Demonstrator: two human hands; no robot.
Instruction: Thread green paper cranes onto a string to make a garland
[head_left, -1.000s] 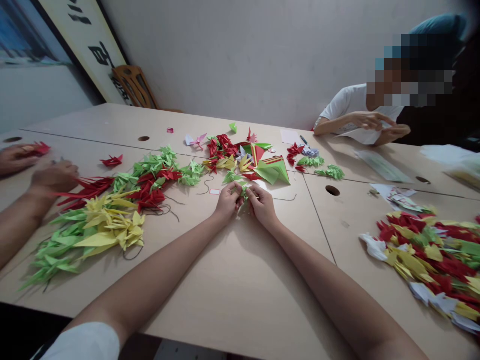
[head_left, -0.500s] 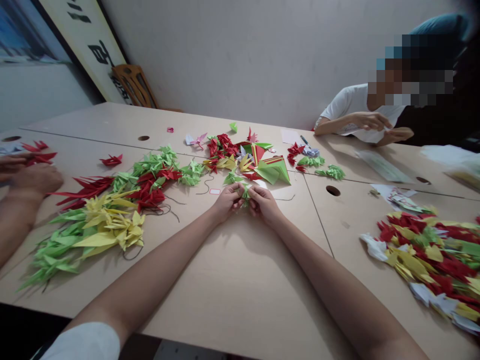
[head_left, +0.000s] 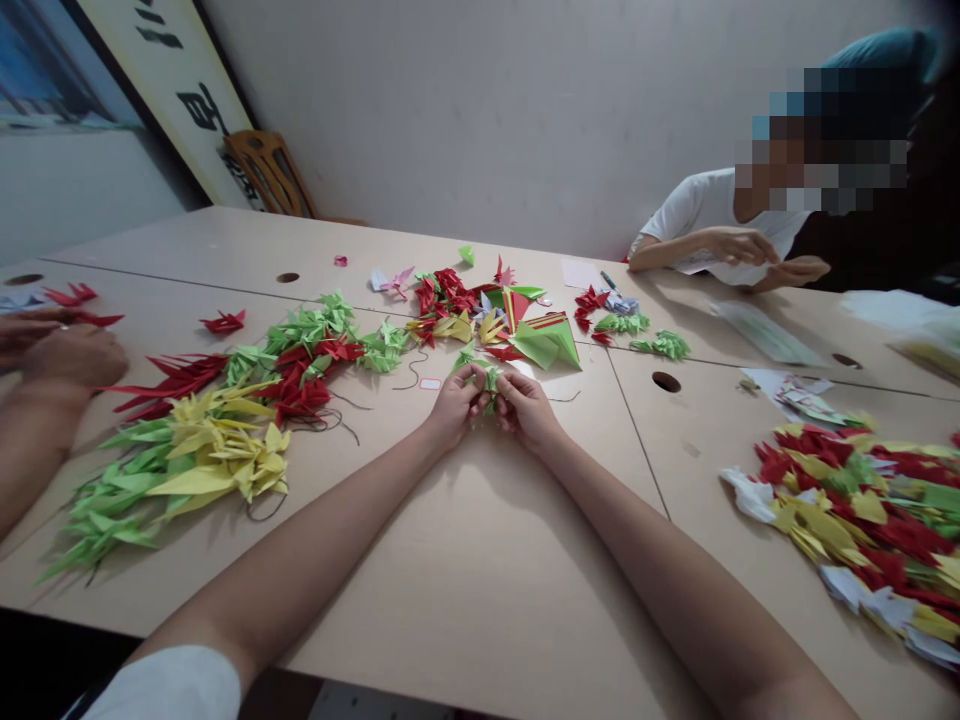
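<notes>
Between my two hands, low over the middle of the table, is a small green folded-paper piece (head_left: 491,380). My left hand (head_left: 456,408) pinches its left side, and my right hand (head_left: 526,405) grips the right side. Fingers cover much of the piece, so its full shape is hidden. A dark thread (head_left: 564,397) trails on the table to the right of my right hand. Just beyond my fingers lie a stack of green folded paper (head_left: 551,345) and a heap of red paper cranes (head_left: 450,292). A small red-edged label (head_left: 430,384) lies left of my left hand.
Strings of green, yellow and red paper cranes (head_left: 217,440) spread over the left side. A mixed paper pile (head_left: 862,510) lies at the right. A co-worker's hands (head_left: 67,350) hold red paper at far left; another person (head_left: 742,250) sits across at the right.
My hands stay together on the green piece, with slight finger shifts. The thread end at the right has drawn in a little toward my hand. The left co-worker's hands have shifted slightly.
</notes>
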